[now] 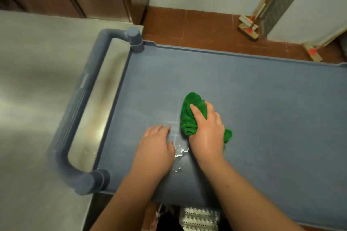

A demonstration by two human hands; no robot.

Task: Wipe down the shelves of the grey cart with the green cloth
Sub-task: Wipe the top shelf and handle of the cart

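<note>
While the green cloth point(191, 116) is bunched under the right hand point(206, 133), whose fingers and thumb are curled round it, it is pressed onto the top shelf point(262, 99) of the grey cart point(216, 50), toward the near, handle-side part. The left hand point(155, 146) is laid flat on the shelf just beside it, fingers straight and nothing held. A small patch of water point(180, 152) is seen between the two hands, touching neither clearly. The shelf's long axis runs off to the right, so most unwiped surface is judged to lie rightward of the cloth, nearer the right hand. The handle point(78, 110) is left of both.
</note>
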